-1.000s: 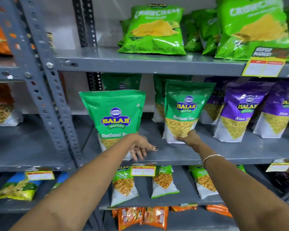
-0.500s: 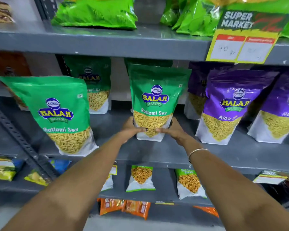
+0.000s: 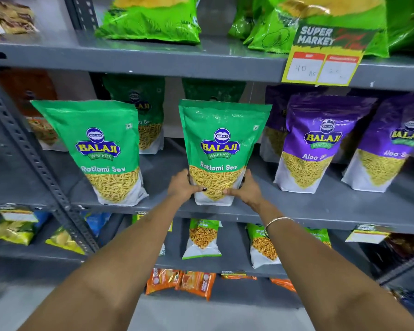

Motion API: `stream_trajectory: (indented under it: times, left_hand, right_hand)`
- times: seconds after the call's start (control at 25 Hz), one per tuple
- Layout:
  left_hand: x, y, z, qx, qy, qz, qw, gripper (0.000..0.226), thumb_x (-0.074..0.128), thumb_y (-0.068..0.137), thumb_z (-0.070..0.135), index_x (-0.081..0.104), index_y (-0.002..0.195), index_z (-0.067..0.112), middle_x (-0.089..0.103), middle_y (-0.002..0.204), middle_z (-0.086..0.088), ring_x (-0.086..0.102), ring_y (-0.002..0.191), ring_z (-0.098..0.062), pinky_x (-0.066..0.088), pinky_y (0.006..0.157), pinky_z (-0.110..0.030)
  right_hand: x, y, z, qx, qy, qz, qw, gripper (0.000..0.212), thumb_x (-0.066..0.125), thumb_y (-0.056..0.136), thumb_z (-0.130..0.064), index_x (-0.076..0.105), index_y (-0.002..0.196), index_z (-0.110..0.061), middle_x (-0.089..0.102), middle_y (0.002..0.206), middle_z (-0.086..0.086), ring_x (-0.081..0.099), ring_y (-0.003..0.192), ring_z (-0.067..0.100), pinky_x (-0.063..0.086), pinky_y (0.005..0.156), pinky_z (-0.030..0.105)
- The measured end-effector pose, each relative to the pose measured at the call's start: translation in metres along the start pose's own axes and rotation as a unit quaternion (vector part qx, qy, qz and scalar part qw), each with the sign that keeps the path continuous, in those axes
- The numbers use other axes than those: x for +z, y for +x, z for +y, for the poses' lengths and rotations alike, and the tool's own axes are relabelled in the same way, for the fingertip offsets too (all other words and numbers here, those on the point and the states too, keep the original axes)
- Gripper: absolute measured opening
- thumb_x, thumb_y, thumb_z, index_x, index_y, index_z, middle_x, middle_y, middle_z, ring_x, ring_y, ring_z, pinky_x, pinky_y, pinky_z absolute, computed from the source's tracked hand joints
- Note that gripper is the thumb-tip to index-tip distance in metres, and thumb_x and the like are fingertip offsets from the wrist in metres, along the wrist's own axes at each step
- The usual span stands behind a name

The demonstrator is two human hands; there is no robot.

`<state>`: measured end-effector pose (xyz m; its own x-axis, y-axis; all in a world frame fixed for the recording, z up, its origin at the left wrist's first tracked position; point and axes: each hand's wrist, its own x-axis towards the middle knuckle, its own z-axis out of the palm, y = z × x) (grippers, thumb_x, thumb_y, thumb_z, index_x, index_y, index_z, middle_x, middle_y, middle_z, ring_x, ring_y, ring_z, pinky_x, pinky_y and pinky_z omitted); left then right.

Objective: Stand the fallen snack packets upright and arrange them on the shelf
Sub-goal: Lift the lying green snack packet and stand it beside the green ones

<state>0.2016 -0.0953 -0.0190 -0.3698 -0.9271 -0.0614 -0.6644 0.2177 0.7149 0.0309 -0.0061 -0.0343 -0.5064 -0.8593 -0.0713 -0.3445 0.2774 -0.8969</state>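
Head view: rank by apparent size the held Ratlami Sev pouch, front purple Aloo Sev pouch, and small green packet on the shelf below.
1. Held Ratlami Sev pouch, between both hands
2. Front purple Aloo Sev pouch, slightly smaller; it sits farther away, so true size is unsure
3. Small green packet, clearly smallest

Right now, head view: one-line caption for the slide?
Left hand and right hand grip the base of an upright green Ratlami Sev packet on the grey middle shelf.

I'm looking at a shop aisle: grey metal shelves stocked with rows of identical branded snack packets, and a yellow price tag printed "SUPER MARKET" clipped to the shelf edge.
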Motion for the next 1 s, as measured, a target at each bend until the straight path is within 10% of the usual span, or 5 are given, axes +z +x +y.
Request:
stream_trajectory:
  times: [1.0]
  left_hand:
    - [-0.004,-0.007,-0.014,0.027,-0.007,-0.031,0.999,0.057,0.081,0.067,0.025,0.057,0.114,0.004,0.064,0.123,-0.016,0.057,0.117,-0.032,0.049,0.096,-0.041]
  right_hand:
    - [0.003,-0.02,0.003,0.01,-0.012,-0.003,1.0,0.094,0.085,0.06,-0.021,0.031,0.137,-0.012,0.048,0.141,0.013,0.044,0.131,0.032,0.039,0.109,0.05]
